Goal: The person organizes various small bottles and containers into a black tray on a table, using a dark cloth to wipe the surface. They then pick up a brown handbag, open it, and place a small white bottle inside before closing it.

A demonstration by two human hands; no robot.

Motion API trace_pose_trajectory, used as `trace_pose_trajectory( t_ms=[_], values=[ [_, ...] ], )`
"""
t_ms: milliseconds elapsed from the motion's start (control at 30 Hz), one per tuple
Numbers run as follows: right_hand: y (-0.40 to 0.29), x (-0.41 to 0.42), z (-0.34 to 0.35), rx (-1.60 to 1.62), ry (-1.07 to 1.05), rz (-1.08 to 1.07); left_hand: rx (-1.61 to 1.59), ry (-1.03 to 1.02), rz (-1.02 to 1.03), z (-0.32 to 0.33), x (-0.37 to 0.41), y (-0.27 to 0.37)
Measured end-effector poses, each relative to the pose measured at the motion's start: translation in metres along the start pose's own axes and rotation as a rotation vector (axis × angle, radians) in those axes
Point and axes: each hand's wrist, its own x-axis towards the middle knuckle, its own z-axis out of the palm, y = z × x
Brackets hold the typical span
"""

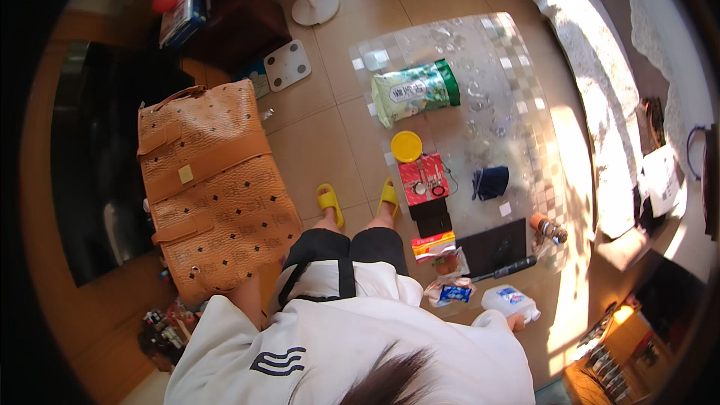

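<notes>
My right hand (pixel 515 323) shows only in part below my white sleeve. It is at the neck end of a translucent plastic jug (pixel 508 302) with a blue label; its grip is hidden. My left forearm reaches to the lower edge of a large tan leather-look bag (pixel 216 180) with straps, and the left hand itself is out of view behind it. Before me on the glass table (pixel 478 140) lie a green bag-like pack (pixel 417 93), a yellow round lid (pixel 406 147), a red box (pixel 422 180) with small items on it, and a folded dark blue cloth (pixel 490 183).
A black mat (pixel 489 247), a dark-handled tool (pixel 514 267) and a blue packet (pixel 454 293) lie on the table's near end. A white scale (pixel 287 66) and a fan base (pixel 315 7) stand on the tiled floor. A sofa (pixel 596 107) runs along the right.
</notes>
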Motion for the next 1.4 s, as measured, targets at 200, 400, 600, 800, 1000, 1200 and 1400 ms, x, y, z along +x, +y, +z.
trace_pose_trajectory(
  t_ms=[200,400,600,800,1000,1200,1400],
  values=[
    [-0.085,-0.061,-0.035,-0.144,0.214,-0.465,-0.22,-0.008,-0.065,0.026,0.009,-0.011],
    [-0.24,-0.155,-0.006,-0.053,0.128,-1.009,-0.477,0.01,-0.181,0.061,0.012,-0.002],
    [-0.436,-0.373,0.057,0.201,-0.428,-1.372,-0.641,0.058,-0.277,0.097,0.007,0.031],
    [-0.575,-0.607,0.129,0.311,-1.2,-1.782,-0.808,0.176,-0.387,0.138,-0.025,0.077],
    [-0.601,-0.848,0.199,0.161,-1.49,-1.918,-0.953,0.248,-0.432,0.152,-0.005,0.118],
    [-0.501,-1.056,0.244,0.131,-1.831,-2.054,-1.124,0.273,-0.569,0.176,-0.009,0.132],
    [-0.427,-1.184,0.316,-0.135,-1.78,-2.207,-1.282,0.35,-0.658,0.152,0.017,0.174]
  ],
)
